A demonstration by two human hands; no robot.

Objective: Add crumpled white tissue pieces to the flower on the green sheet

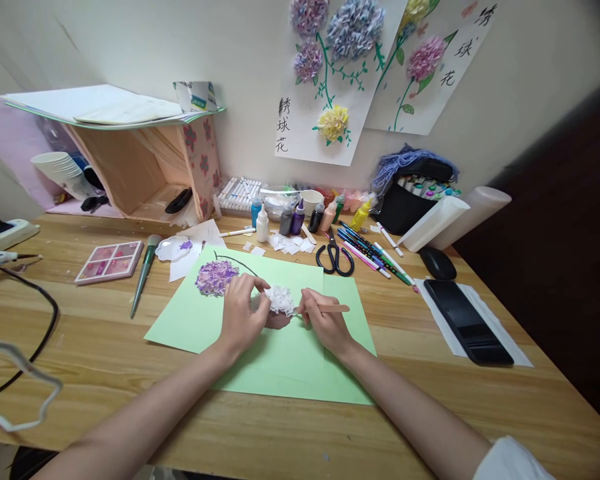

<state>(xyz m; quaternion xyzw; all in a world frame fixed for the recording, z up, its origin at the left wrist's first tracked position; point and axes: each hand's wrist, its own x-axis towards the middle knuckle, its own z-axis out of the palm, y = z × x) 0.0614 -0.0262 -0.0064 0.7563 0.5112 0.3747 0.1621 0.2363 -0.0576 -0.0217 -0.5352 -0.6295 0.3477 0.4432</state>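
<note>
White sleeve point(514, 461) nearest — right hand point(324, 320) grips 1 wooden stick point(335, 309); left hand point(243, 312) pinches 1 white flower point(281, 299).

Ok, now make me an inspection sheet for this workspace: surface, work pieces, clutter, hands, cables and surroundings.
Surface: wooden table, green paper laid on it.
Work pieces: purple cluster towards the paper's upper left; white cluster over its middle.
Clutter: bottles, scissors and pens beyond the paper; phone to the right.
Hands: left hand at the white cluster's edge; right hand holding a tan stick.
Cables: black cable, white cable, far left.
Surroundings: flower pictures on the wall.
</note>
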